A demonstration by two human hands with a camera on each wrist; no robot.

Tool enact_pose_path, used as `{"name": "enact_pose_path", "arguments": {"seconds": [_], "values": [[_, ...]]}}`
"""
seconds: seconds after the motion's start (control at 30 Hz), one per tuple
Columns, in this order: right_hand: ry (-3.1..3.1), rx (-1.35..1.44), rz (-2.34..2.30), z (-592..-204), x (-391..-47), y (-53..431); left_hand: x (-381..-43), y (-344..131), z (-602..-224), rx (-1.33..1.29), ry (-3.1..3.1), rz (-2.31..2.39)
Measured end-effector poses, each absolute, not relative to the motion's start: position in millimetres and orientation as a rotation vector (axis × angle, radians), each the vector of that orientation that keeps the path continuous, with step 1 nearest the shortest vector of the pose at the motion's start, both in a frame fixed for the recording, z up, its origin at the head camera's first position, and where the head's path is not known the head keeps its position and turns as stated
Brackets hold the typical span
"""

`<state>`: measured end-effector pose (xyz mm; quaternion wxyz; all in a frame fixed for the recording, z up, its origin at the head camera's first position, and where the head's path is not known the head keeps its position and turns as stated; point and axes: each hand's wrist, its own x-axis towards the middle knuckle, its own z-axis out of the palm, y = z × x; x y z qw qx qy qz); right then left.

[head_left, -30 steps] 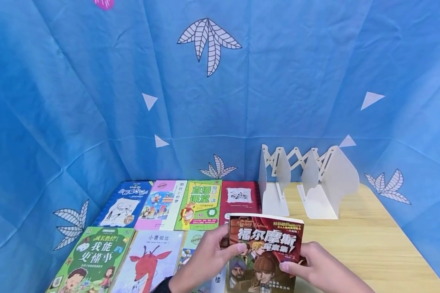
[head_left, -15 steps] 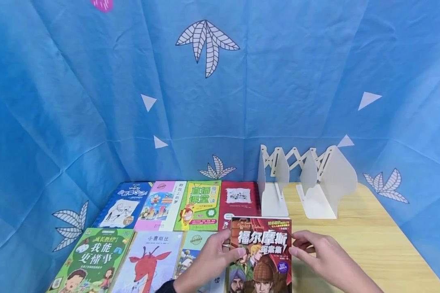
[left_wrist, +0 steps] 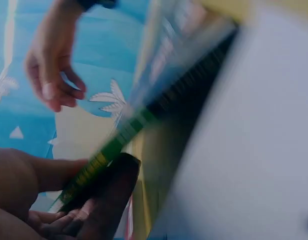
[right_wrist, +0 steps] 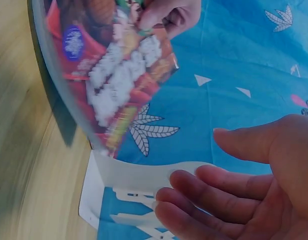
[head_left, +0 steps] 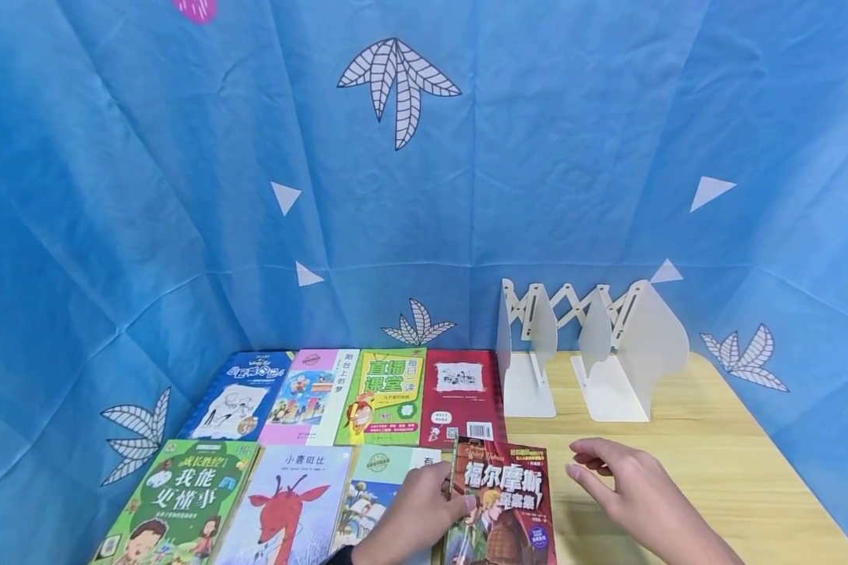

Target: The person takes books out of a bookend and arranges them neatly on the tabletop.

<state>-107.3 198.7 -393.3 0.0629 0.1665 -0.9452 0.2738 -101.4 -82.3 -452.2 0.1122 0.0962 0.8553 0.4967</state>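
In the head view, my left hand point(head_left: 418, 508) grips a paperback book point(head_left: 502, 514) by its left edge, thumb across the cover and fingers behind. Its cover is red and brown with white Chinese title letters and drawn figures. The book's spine point(left_wrist: 109, 150), green and dark, shows between thumb and fingers in the left wrist view. My right hand point(head_left: 632, 486) hovers apart from the book, to its right over the wooden table. Seen from the right wrist, that hand's fingers point(right_wrist: 219, 200) are loosely bent and hold nothing.
Several books lie in two rows on the left, among them a red book point(head_left: 462, 396), a deer-cover book point(head_left: 290, 502) and a green book point(head_left: 177, 502). A white expandable bookend rack point(head_left: 643, 345) stands at the back of the table point(head_left: 735, 471), before a blue curtain point(head_left: 466, 196).
My right hand has let go of the book's right edge and moved off to the right. The book, kept in my left hand, has tilted and come lower, uncovering more of the red book.
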Motion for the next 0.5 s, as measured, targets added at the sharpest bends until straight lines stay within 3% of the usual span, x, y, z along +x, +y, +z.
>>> {"name": "enact_pose_path", "arguments": {"seconds": [0.5], "values": [[-2.888,0.502,0.872,-392.4,-106.9,198.5,-103.8,-88.3,-460.5,0.363,2.757,0.769]]}}
